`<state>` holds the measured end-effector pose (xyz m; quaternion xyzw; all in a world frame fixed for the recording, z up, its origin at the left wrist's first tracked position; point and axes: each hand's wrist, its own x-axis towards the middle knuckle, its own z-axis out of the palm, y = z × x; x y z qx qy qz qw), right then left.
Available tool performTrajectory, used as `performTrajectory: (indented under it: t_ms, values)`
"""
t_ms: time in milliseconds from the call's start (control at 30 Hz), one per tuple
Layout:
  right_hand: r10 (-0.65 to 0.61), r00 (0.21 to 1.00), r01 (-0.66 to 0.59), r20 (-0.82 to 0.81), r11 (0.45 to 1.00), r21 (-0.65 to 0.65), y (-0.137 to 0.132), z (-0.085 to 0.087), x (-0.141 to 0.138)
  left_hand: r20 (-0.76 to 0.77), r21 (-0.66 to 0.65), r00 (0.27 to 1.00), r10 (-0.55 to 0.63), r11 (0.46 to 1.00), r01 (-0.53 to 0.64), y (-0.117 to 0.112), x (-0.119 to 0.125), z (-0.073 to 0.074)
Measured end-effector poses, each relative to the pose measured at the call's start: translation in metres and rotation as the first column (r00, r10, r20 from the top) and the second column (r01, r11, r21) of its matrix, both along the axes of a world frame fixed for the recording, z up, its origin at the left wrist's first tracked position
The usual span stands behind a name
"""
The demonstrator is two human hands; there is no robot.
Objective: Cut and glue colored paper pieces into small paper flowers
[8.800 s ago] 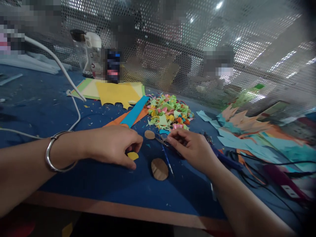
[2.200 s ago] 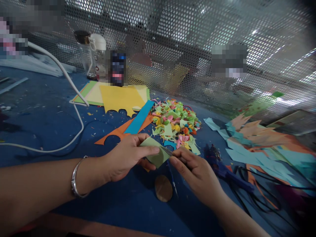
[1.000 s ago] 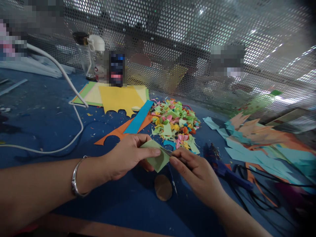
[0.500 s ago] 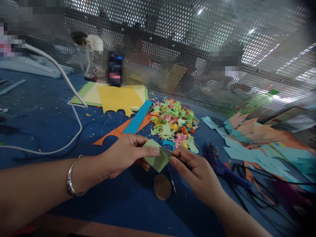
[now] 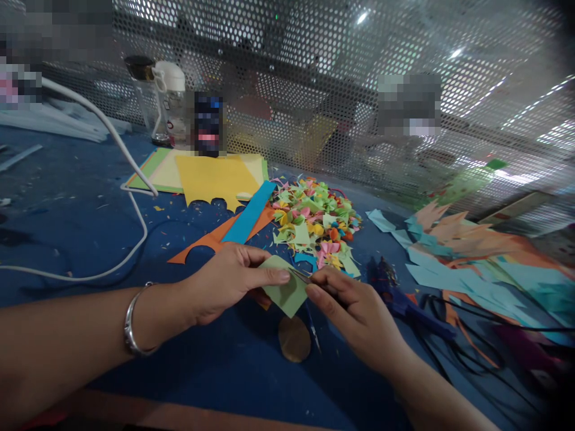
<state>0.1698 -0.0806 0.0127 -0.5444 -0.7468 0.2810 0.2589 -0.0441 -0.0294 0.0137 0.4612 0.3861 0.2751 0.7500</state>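
Observation:
My left hand (image 5: 238, 275), with a silver bangle on its wrist, pinches a light green piece of paper (image 5: 287, 293) between thumb and fingers. A bit of orange paper shows beneath those fingers. My right hand (image 5: 344, 302) is closed round small scissors (image 5: 300, 275); their thin metal blades lie at the upper edge of the green paper, and the handles are hidden by my fingers. Below the paper, a round brown disc (image 5: 294, 340) lies on the table beside a thin pen-like tool (image 5: 314, 331).
Behind my hands lies a heap of small coloured paper cuttings (image 5: 317, 218). Blue (image 5: 249, 212) and orange strips and a yellow sheet (image 5: 215, 176) are to its left. A blue glue gun (image 5: 411, 311) with black cables, cut paper (image 5: 467, 284), a white cable (image 5: 146, 227) and bottles (image 5: 173, 108) surround the workspace.
The lower corner of the green paper has dipped slightly. Both hands keep their hold almost in place, and the view has shifted a little.

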Motion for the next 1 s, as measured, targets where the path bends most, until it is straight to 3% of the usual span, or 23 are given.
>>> performTrajectory:
  t_ms: [433, 1000]
  values:
    - [-0.001, 1.0, 0.001, -0.03, 1.0, -0.02, 0.0015, -0.0021, -0.0005, 0.031, -0.077, 0.999, -0.019, 0.997, 0.021, -0.0009, 0.0011, 0.0023]
    - [0.005, 1.0, -0.005, -0.012, 1.0, 0.0, 0.0038, -0.0018, 0.0009, 0.014, -0.061, 1.0, -0.012, 0.998, 0.013, 0.0004, -0.0006, 0.0004]
